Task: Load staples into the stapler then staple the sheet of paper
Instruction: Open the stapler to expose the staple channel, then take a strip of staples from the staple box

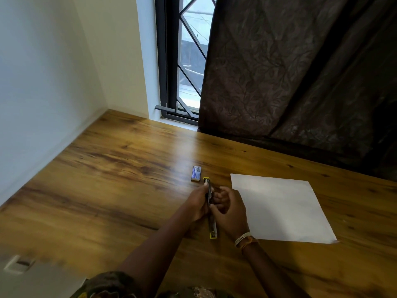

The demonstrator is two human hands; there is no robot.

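Note:
A black and yellow stapler (212,230) lies opened out lengthwise on the wooden table (120,168), one yellow end far, the other near. My left hand (198,202) grips its far part from the left. My right hand (229,208) pinches the stapler's middle from the right, fingers curled; whether it holds staples is hidden. A small blue staple box (196,173) lies just beyond the stapler. The white sheet of paper (279,208) lies flat to the right, apart from both hands.
A white wall borders the table on the left. A barred window (184,61) and a dark patterned curtain (300,72) stand at the table's far edge. A white wall socket (18,264) shows at lower left.

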